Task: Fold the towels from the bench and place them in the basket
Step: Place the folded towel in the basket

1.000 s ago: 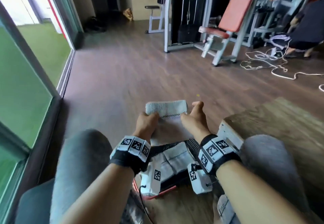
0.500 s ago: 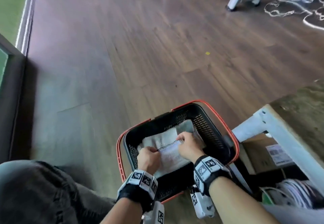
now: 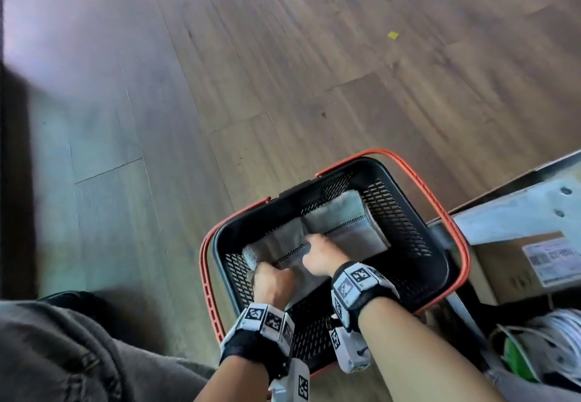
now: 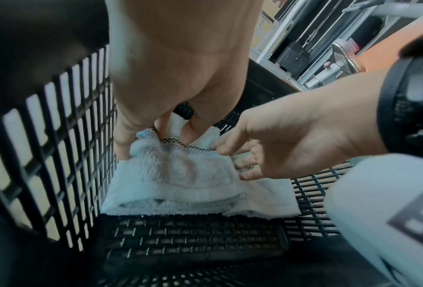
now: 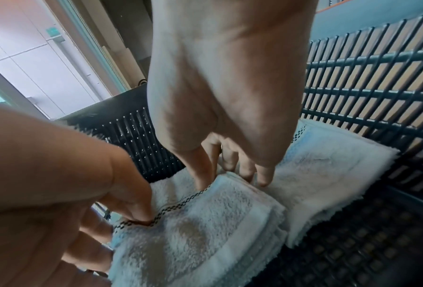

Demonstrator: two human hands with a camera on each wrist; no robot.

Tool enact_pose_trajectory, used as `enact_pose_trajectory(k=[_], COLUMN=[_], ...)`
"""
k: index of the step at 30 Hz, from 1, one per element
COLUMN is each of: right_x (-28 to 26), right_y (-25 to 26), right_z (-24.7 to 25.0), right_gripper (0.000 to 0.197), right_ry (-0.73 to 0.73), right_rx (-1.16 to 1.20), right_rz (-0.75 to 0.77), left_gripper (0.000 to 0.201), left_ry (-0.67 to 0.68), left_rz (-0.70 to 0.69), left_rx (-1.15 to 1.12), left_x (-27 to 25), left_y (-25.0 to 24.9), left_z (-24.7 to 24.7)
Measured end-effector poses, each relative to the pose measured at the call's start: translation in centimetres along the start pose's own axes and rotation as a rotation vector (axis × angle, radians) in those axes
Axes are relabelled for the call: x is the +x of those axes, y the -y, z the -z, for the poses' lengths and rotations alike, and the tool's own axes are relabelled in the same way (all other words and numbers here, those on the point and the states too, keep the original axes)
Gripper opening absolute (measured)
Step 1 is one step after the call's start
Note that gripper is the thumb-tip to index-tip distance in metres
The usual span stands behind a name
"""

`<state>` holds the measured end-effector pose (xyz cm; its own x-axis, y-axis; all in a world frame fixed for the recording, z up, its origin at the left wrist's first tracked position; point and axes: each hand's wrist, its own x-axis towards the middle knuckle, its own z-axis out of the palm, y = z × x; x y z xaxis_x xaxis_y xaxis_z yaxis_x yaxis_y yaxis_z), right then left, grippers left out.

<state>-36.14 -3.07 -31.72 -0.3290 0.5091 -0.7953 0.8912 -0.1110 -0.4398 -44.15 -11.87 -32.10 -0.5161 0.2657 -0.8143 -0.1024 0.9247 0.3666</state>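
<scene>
A black mesh basket [image 3: 405, 228] with orange handles stands on the floor, with two folded white towels in it. One towel [image 3: 345, 225] lies at the basket's far right. The other towel [image 3: 283, 246] lies beside it on the left, against the basket wall, under both hands. My left hand [image 3: 273, 271] pinches its near-left edge, thumb on the checked band [image 5: 171, 209] and fingers curled beneath. My right hand [image 3: 314, 244] holds the right edge, thumb on top and fingers down in the gap between the two towels [image 5: 245, 172]. The towel [image 4: 181, 174] rests on the basket floor.
A bench with a white metal frame [image 3: 518, 209] stands right of the basket. Under it are a cardboard box [image 3: 509, 269] and a coil of white cable [image 3: 550, 348]. My knee in grey trousers [image 3: 63, 354] is at lower left. Wood floor [image 3: 283, 71] stretches ahead.
Both hands carried the folded towel from in front of my lap down into the basket. It now lies on the basket floor beside the other towel. The head view has tilted down.
</scene>
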Motion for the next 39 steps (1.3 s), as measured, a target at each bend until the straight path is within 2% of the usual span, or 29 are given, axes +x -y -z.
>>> enact_pose_trajectory(k=[2, 7, 10, 12, 13, 16, 17, 20, 27, 33, 39], right_x=[-0.5, -2.9, -6.4, -9.4, -11.1, -17.5, -19.7, -26.3, -38.3, -44.3, -48.3], right_y=[-0.1, -0.3, 0.3, 0.8, 1.1, 1.9, 2.0, 1.6, -2.3, -6.2, -9.6], right_z=[0.2, 1.7, 3.9, 5.9, 7.1, 10.5, 11.5, 14.1, 18.5, 18.7, 17.7], right_gripper=[0.057, 0.046, 0.031, 0.012, 0.010, 0.013, 0.013, 0.013, 0.018, 0.023, 0.027], right_ry=[0.004, -0.052, -0.168, -0.316, -0.398, -0.599, -0.662, -0.822, -1.056, -1.145, -1.209], right_rx=[-0.014, -0.009, 0.013, 0.038, 0.068, 0.166, 0.187, 0.263, 0.475, 0.626, 0.649], right_rz=[0.004, 0.010, 0.059, 0.097, 0.122, 0.186, 0.199, 0.234, 0.232, 0.215, 0.125], left_gripper=[0.015, 0.040, 0.050, 0.060, 0.059, 0.022, 0.018, 0.019, 0.023, 0.029, 0.029], left_ry=[-0.005, -0.107, -0.121, -0.119, -0.104, -0.076, -0.072, -0.077, 0.018, 0.168, 0.262], left_rz=[-0.004, -0.116, -0.235, -0.360, -0.423, -0.630, -0.709, -0.876, -1.166, -1.282, -1.371], left_rx=[0.022, 0.117, 0.123, 0.111, 0.092, 0.122, 0.138, 0.180, 0.288, 0.302, 0.433], left_x=[-0.8, -3.2, -6.3, -8.3, -9.5, -16.2, -18.6, -25.4, -37.0, -43.0, -46.5], left_y=[-0.3, -1.4, -3.1, -4.6, -5.5, -9.1, -10.2, -12.8, -16.2, -15.6, -14.5], left_z=[0.4, 1.3, 2.4, 2.9, 3.0, 3.7, 3.9, 4.3, 2.3, -0.2, -3.7])
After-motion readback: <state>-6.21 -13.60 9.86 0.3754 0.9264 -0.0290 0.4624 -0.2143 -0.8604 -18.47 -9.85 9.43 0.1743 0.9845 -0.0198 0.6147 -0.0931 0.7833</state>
